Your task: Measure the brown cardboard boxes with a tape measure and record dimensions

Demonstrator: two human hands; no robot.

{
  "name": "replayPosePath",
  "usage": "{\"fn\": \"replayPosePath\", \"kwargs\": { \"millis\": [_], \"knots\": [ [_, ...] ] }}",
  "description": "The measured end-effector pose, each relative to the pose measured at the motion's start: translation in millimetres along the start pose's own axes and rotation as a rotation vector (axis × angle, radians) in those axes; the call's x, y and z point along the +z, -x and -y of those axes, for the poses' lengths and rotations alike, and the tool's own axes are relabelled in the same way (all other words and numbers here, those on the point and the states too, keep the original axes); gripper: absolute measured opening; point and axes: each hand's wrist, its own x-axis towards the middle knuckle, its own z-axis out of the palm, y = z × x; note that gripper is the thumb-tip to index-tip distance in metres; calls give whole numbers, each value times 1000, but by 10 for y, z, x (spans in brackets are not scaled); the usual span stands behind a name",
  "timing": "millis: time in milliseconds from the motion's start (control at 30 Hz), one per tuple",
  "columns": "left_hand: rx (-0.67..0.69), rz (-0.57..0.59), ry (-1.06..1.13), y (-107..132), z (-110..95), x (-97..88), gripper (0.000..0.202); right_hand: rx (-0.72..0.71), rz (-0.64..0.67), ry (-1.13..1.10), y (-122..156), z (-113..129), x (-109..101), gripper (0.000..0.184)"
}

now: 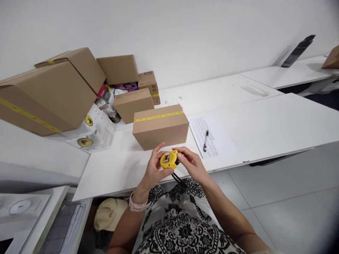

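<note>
A yellow tape measure [169,159] sits between both hands above the desk's near edge, the left hand [154,165] gripping its body and the right hand [192,162] pinching its dark front end; the marking on its label is too small to read. Just beyond, a closed cardboard box [161,135] carries a strip of yellow tape [159,116] with illegible print. Beside it, a pen [206,140] lies on a printed sheet [197,130] whose rows also cannot be read. A white carton [102,139] near the desk's left edge shows avocado pictures and a barcode. The white desk [111,176] runs along a plain pale wall [198,35], above grey floor tiles [278,197]. A large box [53,95] is cut off at left; the lettering on a cap [109,213] under the desk's left front corner is unclear, and a dark upright object [298,51] at far right is hard to identify.
</note>
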Motion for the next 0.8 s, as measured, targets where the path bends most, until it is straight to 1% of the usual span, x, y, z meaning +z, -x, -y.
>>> {"fn": "replayPosePath", "kwargs": {
  "millis": [67, 133, 233, 300, 367, 433, 500, 533, 600, 667, 733, 800],
  "knots": [
    [-64, -12, 62, 55, 67, -44, 101, 57, 9, -28, 24, -39, 36, 31],
    [-121, 1, 105, 95, 120, -109, 92, 124, 3, -79, 55, -91, 35, 28],
    [-194, 62, 183, 155, 175, -211, 75, 237, -19, -177, 114, -154, 0, 26],
    [-226, 119, 226, 186, 198, -263, 70, 302, -8, -220, 151, -173, -22, 30],
    [-252, 189, 238, 203, 206, -287, 71, 342, 41, -250, 179, -171, -22, 33],
    [-270, 262, 206, 205, 191, -283, 78, 351, 119, -273, 193, -155, -2, 35],
    [-280, 322, 128, 199, 149, -270, 81, 344, 210, -281, 195, -134, 12, 36],
    [-278, 337, 65, 195, 119, -272, 80, 334, 252, -272, 193, -124, 2, 35],
    [-252, 305, -111, 190, 50, -328, 69, 296, 314, -223, 186, -100, -83, 29],
    [-201, 195, -316, 191, -13, -482, 55, 225, 315, -141, 175, -68, -269, 21],
    [-160, 57, -473, 194, -48, -735, 43, 150, 246, -45, 153, -30, -527, 17],
    [-157, -65, -568, 191, -45, -1040, 37, 104, 149, 59, 98, -14, -786, 19]
  ]
}}
